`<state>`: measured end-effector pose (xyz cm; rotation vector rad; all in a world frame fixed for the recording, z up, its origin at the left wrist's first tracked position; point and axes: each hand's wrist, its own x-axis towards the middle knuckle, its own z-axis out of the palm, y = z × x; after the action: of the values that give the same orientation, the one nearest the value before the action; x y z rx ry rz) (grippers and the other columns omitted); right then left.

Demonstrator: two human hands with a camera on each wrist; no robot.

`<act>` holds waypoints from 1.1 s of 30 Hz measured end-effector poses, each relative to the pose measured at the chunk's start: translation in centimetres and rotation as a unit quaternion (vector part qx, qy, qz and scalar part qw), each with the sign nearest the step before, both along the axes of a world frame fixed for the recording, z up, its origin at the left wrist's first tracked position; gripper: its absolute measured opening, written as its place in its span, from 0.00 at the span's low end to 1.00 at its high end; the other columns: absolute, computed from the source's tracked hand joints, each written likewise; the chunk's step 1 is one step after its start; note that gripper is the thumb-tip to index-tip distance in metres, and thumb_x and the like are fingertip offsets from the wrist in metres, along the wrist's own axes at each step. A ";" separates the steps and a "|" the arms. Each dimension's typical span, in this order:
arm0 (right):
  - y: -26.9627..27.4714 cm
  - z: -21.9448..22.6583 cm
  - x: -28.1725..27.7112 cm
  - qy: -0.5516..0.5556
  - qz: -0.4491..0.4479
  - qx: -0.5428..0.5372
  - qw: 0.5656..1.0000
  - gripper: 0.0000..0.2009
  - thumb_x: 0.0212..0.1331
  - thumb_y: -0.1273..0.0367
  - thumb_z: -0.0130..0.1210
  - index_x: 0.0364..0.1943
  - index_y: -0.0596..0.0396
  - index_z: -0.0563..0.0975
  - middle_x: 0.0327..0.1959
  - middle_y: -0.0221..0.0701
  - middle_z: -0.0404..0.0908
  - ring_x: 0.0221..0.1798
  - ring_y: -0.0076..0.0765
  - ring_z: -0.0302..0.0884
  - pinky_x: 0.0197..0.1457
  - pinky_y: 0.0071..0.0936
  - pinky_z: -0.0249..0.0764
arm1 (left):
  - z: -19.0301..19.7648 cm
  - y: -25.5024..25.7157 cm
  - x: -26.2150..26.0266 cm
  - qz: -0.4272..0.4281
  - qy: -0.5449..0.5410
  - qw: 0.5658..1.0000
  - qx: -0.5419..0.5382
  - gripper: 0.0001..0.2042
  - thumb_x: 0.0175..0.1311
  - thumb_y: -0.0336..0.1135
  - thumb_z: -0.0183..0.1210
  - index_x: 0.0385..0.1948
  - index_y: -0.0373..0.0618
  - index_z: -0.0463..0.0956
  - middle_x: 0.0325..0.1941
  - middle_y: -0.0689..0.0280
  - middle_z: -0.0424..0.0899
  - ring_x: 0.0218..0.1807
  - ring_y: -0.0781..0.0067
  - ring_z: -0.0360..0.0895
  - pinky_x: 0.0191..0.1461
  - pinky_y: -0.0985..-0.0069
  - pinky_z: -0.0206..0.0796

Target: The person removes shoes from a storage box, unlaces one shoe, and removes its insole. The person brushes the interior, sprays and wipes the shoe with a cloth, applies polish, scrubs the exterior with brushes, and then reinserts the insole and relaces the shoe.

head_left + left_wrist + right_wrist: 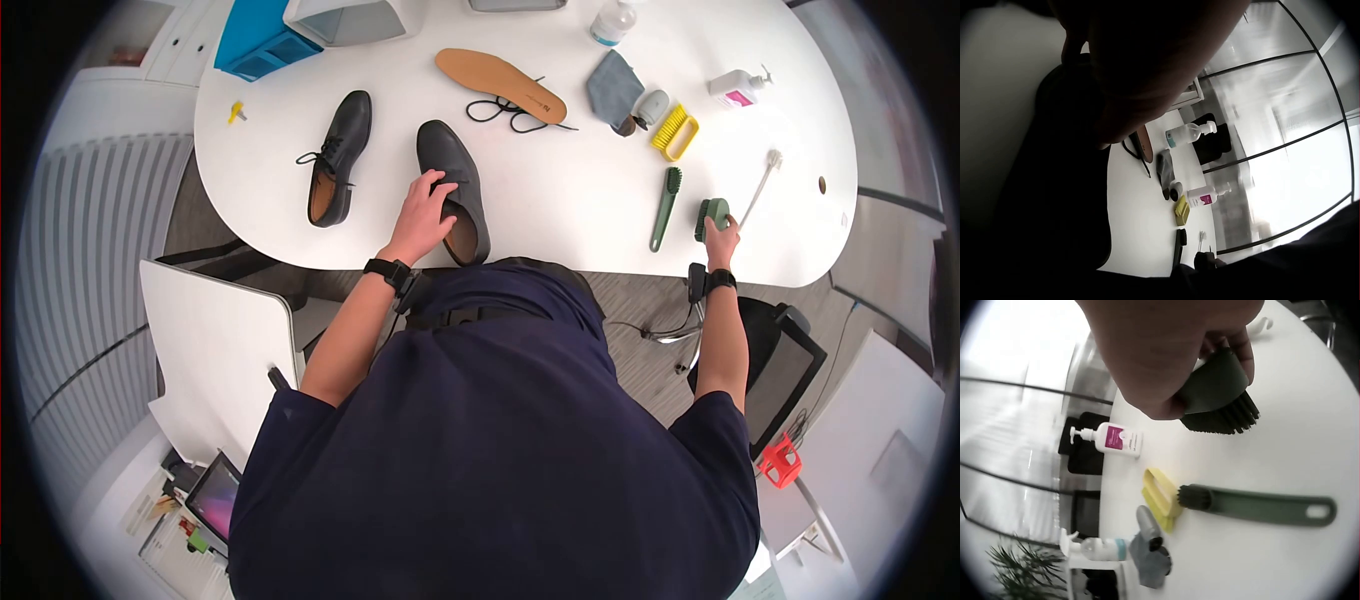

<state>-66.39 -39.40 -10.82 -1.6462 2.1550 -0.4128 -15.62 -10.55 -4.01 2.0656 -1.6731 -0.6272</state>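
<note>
Right hand [1166,356] clamps the dark green brush [1219,394]; left hand [425,215] steadies the black shoe [455,190] at ten o'clock. Brushing seems next: carry brush to leather.

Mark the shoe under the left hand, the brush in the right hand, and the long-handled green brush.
shoe [447,150], head view, on its toe.
brush [1222,412], right wrist view, on its bristles.
long-handled green brush [1260,506], right wrist view, on mid-handle.

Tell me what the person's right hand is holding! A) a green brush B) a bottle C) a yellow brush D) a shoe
A: the right hand grips a green brush with dark bristles just above the table, while the yellow brush lies untouched.
</note>
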 end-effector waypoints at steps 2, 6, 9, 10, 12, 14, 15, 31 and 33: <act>-0.7 -0.5 0.3 0.029 0.020 -0.009 0.999 0.35 0.50 0.62 0.63 0.64 0.59 0.63 0.57 0.54 0.66 0.57 0.56 0.70 0.60 0.41 0.70 | 0.2 0.1 0.2 0.000 0.003 1.000 0.005 0.26 0.50 0.29 0.65 0.54 0.45 0.70 0.65 0.56 0.64 0.70 0.51 0.57 0.71 0.62 0.55; -0.7 -0.5 1.4 0.069 0.068 -0.031 0.995 0.36 0.49 0.62 0.63 0.63 0.60 0.63 0.59 0.56 0.64 0.62 0.61 0.63 0.63 0.43 0.67 | 0.3 0.3 0.5 0.005 0.002 1.000 0.012 0.25 0.50 0.27 0.64 0.54 0.45 0.70 0.64 0.57 0.64 0.69 0.52 0.58 0.71 0.62 0.55; -0.7 -0.7 1.9 0.106 0.095 -0.052 0.989 0.33 0.49 0.64 0.63 0.62 0.58 0.66 0.60 0.56 0.62 0.61 0.60 0.64 0.64 0.46 0.65 | 0.2 0.2 0.5 0.006 0.007 1.000 0.006 0.25 0.50 0.26 0.64 0.53 0.45 0.71 0.64 0.58 0.65 0.69 0.53 0.59 0.71 0.63 0.56; -1.0 -0.8 2.2 0.107 0.095 -0.052 0.988 0.33 0.49 0.64 0.63 0.62 0.58 0.66 0.60 0.56 0.62 0.61 0.60 0.64 0.64 0.46 0.65 | 0.1 0.1 0.4 0.010 0.010 1.000 0.000 0.24 0.50 0.26 0.64 0.52 0.45 0.72 0.63 0.58 0.66 0.68 0.53 0.60 0.70 0.63 0.57; -1.0 0.0 4.2 0.159 0.115 -0.125 0.973 0.30 0.49 0.67 0.62 0.60 0.58 0.67 0.62 0.55 0.61 0.66 0.58 0.59 0.67 0.48 0.60 | 0.0 -0.3 0.3 0.015 0.014 1.000 -0.007 0.24 0.49 0.26 0.65 0.51 0.45 0.72 0.62 0.59 0.66 0.67 0.53 0.61 0.69 0.63 0.58; -1.0 0.8 7.1 0.133 0.153 -0.158 0.966 0.29 0.50 0.68 0.61 0.59 0.57 0.68 0.63 0.55 0.61 0.67 0.58 0.57 0.68 0.48 0.59 | -0.3 -0.7 0.2 0.017 0.022 1.000 -0.001 0.23 0.47 0.24 0.64 0.49 0.45 0.73 0.58 0.60 0.68 0.63 0.54 0.64 0.65 0.63 0.61; -0.8 1.0 8.8 0.106 0.188 -0.191 0.957 0.28 0.50 0.70 0.61 0.59 0.57 0.69 0.64 0.54 0.60 0.68 0.58 0.55 0.69 0.48 0.57 | -0.5 -0.9 0.1 0.018 0.023 1.000 0.000 0.23 0.47 0.24 0.64 0.49 0.45 0.73 0.58 0.60 0.68 0.63 0.54 0.64 0.65 0.63 0.61; -0.7 -2.5 35.6 -0.048 0.474 -0.115 0.872 0.29 0.48 0.68 0.63 0.58 0.53 0.68 0.59 0.49 0.67 0.63 0.58 0.64 0.65 0.45 0.64 | -1.1 -0.7 0.4 0.062 0.041 0.997 -0.014 0.22 0.43 0.22 0.61 0.46 0.49 0.74 0.55 0.63 0.69 0.60 0.56 0.66 0.61 0.62 0.63; -0.7 -1.8 36.4 -0.013 0.479 -0.106 0.871 0.30 0.47 0.67 0.63 0.59 0.52 0.68 0.59 0.48 0.68 0.63 0.57 0.64 0.64 0.46 0.66 | -1.1 -0.8 0.4 0.066 0.047 0.997 -0.017 0.23 0.43 0.22 0.61 0.46 0.49 0.75 0.55 0.64 0.69 0.61 0.57 0.66 0.60 0.62 0.63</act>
<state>-30.04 -40.06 -12.63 -2.5300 1.0419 -0.3454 -15.21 -11.30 -5.12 2.0688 -1.4720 -0.6365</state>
